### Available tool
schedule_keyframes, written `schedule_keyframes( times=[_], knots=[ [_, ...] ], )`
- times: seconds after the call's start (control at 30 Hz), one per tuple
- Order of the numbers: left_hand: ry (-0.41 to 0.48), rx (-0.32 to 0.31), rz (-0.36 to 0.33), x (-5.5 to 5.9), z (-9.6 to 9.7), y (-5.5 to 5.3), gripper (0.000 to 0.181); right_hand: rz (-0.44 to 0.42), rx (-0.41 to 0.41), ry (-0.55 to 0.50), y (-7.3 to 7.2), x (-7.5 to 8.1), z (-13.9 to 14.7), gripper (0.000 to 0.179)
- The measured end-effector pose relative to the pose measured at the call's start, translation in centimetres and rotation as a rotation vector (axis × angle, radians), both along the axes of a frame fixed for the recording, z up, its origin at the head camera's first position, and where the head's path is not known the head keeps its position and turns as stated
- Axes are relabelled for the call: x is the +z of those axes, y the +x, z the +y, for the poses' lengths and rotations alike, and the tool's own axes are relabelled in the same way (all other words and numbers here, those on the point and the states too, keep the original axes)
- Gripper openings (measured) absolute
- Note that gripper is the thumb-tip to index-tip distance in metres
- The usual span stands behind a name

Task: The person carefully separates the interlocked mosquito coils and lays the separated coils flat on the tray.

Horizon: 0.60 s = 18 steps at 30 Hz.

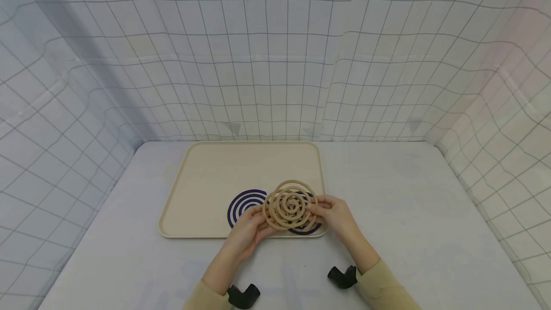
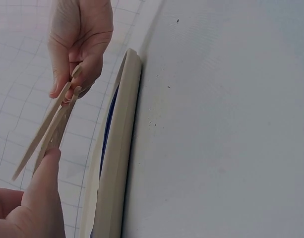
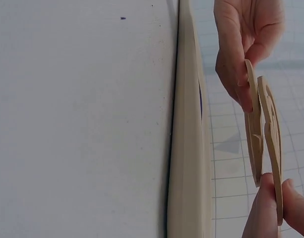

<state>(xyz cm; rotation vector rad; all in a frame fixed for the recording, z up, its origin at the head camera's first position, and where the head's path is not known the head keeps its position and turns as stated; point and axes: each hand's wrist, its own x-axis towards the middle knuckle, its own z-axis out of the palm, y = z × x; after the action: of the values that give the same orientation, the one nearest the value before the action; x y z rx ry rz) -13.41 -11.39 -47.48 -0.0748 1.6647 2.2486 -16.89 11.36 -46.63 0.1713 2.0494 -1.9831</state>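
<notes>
Two flat tan spirals, looking like mosquito coils [image 1: 292,204], overlap above the front right of the cream tray [image 1: 224,164]. My left hand [image 1: 247,232] pinches their left side; my right hand [image 1: 337,215] pinches the right edge between thumb and fingers. From the right wrist view, one tan coil [image 3: 254,148] is in the left fingers and the other coil [image 3: 276,173] in the right, set apart by a narrow gap. Whether their rings still interlock, I cannot tell. Below lie a dark blue coil [image 1: 230,212] on the left and another dark blue coil [image 1: 303,232], mostly covered.
The tray stands on a white table surface [image 1: 400,195], its front rim raised. Grid-patterned white sheets [image 1: 280,75] wall off the back and both sides. A black wrist device [image 1: 244,296] sits by the left sleeve, a second black device [image 1: 343,277] by the right.
</notes>
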Motion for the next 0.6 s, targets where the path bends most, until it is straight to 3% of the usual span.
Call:
schedule_keyframes(
  times=[0.37, 0.6],
  knots=[
    [-0.009, 0.042, -0.044, 0.8, 0.3, -1.2, 0.048, -0.040, -0.062, 0.005, -1.5, -0.8, 0.0, 0.022],
    [-0.029, 0.089, -0.063, 1.2, 0.5, -2.3, 0.045, -0.056, -0.090, -0.004, -2.6, -0.7, 0.0, 0.030]
  ],
)
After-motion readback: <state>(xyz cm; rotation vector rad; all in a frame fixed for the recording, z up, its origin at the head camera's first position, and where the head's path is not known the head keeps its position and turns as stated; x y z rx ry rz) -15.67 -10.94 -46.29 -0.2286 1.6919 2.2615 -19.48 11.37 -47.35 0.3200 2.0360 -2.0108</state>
